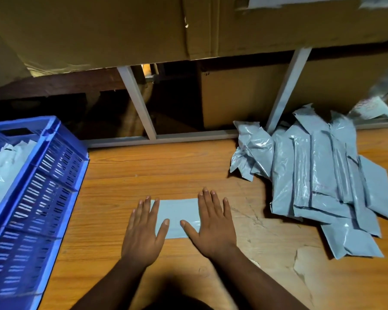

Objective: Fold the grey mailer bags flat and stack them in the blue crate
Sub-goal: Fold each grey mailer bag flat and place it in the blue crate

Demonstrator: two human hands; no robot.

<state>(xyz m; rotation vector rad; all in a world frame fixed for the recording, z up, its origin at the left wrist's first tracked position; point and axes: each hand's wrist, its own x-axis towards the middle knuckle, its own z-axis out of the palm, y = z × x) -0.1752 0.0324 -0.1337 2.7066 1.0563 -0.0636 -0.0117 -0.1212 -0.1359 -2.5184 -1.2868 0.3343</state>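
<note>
A folded grey mailer bag point(177, 214) lies flat on the wooden table point(126, 175) in front of me. My left hand point(143, 231) presses its left end with straight fingers. My right hand point(213, 224) lies flat on its right end, thumb stretched across the bag. A loose pile of grey mailer bags point(318, 175) sits on the table at the right. The blue crate point(38, 193) stands at the left, with pale folded bags point(0, 166) inside it.
Cardboard boxes point(244, 95) and a white metal shelf frame point(139, 104) close off the far edge of the table. More cardboard point(99, 30) hangs overhead. The tabletop veneer is chipped near my right forearm point(305, 260).
</note>
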